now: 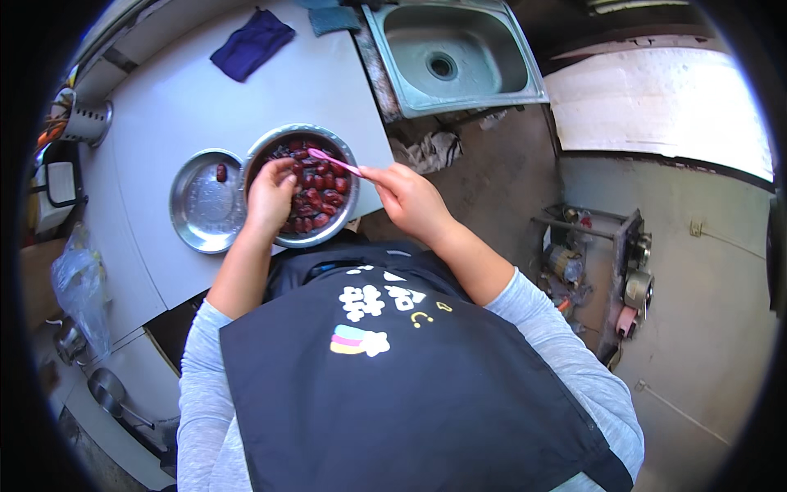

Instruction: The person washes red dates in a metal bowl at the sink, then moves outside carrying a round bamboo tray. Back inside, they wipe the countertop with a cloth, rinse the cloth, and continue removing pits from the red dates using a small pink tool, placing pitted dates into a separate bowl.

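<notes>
A round metal bowl (352, 203) of dark red fruits that look like jujubes (313, 198) stands at the counter's near edge. My left hand (272, 190) reaches over its left side, fingers curled among the fruits; whether a fruit is between them cannot be told. In my right hand (409, 200), at the bowl's right, is the handle of a pink toothbrush (335, 161), its head over the fruits. A shallower metal dish (209, 203) touches or nearly touches the bowl on the left. One red fruit (221, 172) lies in it, near the top.
A dark blue cloth (253, 46) lies on the white counter (178, 98) at the back, beside a teal cloth (334, 20). The steel sink (455, 55) is at the back right. Along the left edge are a perforated utensil holder (91, 121) and a plastic bag (81, 286).
</notes>
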The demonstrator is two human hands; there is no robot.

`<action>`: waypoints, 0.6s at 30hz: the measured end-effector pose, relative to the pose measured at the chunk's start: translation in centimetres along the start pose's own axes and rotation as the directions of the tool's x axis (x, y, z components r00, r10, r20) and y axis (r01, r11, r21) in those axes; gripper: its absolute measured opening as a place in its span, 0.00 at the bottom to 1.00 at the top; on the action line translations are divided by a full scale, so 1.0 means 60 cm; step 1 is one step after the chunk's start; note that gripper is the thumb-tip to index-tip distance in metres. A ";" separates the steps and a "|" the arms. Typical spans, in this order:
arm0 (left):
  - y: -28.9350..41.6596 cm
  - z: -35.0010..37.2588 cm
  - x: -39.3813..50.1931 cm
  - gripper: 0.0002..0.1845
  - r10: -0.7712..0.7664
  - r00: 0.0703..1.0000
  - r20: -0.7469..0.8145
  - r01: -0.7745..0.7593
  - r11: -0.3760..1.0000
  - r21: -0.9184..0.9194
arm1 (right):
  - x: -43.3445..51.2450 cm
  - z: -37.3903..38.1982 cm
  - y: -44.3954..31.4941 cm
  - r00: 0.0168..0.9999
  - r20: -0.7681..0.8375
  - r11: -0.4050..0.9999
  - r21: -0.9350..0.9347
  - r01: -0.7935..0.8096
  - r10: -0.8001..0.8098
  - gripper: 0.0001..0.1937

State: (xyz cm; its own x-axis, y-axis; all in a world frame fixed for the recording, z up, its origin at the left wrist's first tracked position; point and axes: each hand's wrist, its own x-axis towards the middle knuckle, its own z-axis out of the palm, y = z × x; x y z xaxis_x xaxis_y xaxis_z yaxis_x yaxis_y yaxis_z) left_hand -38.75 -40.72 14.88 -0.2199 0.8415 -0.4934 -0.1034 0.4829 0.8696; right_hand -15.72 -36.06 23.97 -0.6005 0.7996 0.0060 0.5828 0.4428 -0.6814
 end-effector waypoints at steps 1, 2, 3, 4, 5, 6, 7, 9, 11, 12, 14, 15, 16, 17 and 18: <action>-0.003 -0.001 -0.001 0.17 -0.042 0.999 0.025 0.042 0.999 -0.028 | -0.004 0.003 0.002 1.000 -0.002 1.000 -0.002 0.000 0.000 0.16; -0.001 -0.011 0.000 0.18 -0.096 0.995 0.021 0.098 0.991 -0.092 | -0.006 0.007 0.006 1.000 -0.004 1.000 -0.003 0.001 -0.001 0.16; -0.003 -0.011 -0.001 0.18 -0.153 0.988 0.032 0.156 0.973 -0.169 | -0.007 0.012 0.010 0.998 -0.011 0.998 -0.017 0.056 -0.057 0.17; 0.000 -0.009 -0.004 0.18 -0.189 0.981 0.039 0.193 0.953 -0.233 | -0.009 0.016 0.007 0.999 0.024 0.999 -0.019 0.042 -0.042 0.17; 0.005 -0.004 -0.005 0.18 -0.169 0.985 0.023 0.169 0.950 -0.264 | -0.011 0.016 0.007 0.998 0.059 0.999 -0.022 0.026 -0.025 0.18; 0.008 -0.011 -0.010 0.18 -0.189 0.982 0.016 0.185 0.935 -0.303 | -0.006 0.023 -0.006 0.996 0.085 1.000 -0.002 0.027 -0.027 0.17; 0.010 -0.014 -0.012 0.18 -0.210 0.978 0.009 0.200 0.918 -0.342 | -0.006 0.021 -0.008 0.995 0.096 0.999 -0.013 0.038 -0.036 0.17; 0.006 -0.006 -0.014 0.17 -0.200 0.978 0.063 0.206 0.858 -0.470 | -0.004 0.012 -0.008 0.992 0.110 0.998 -0.018 0.068 -0.065 0.17; 0.016 -0.006 -0.021 0.16 -0.214 0.972 0.101 0.233 0.790 -0.567 | -0.003 0.013 -0.009 0.991 0.095 0.995 0.042 0.091 -0.095 0.18; 0.013 -0.008 -0.023 0.16 -0.185 0.977 0.105 0.211 0.778 -0.592 | -0.002 0.014 -0.010 0.989 0.116 0.995 0.052 0.086 -0.091 0.18; 0.011 -0.011 -0.027 0.15 -0.143 0.982 0.121 0.187 0.756 -0.627 | -0.004 0.014 -0.007 0.983 0.163 0.995 0.056 0.080 -0.088 0.20; 0.017 -0.013 -0.032 0.16 -0.124 0.985 0.119 0.172 0.755 -0.633 | -0.003 0.015 -0.006 0.982 0.164 0.994 0.065 0.089 -0.098 0.20; 0.019 -0.017 -0.036 0.16 -0.114 0.988 0.108 0.157 0.765 -0.625 | -0.001 0.015 -0.007 0.982 0.162 0.995 0.030 0.096 -0.100 0.21; 0.017 -0.018 -0.040 0.16 -0.104 0.990 0.098 0.142 0.775 -0.615 | 0.000 0.013 -0.009 0.982 0.159 0.995 -0.005 0.103 -0.101 0.21; 0.015 -0.020 -0.042 0.16 -0.091 0.991 0.099 0.133 0.783 -0.608 | 0.001 0.011 -0.010 0.982 0.159 0.993 -0.046 0.112 -0.103 0.21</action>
State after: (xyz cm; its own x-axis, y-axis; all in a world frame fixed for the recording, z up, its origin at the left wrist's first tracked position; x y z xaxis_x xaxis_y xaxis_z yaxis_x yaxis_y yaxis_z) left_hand -39.46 -42.70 16.91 -0.1123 0.8138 -0.5702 -0.7000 0.3425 0.6267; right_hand -16.46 -36.55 23.91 -0.7366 0.6752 -0.0398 0.5366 0.5476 -0.6420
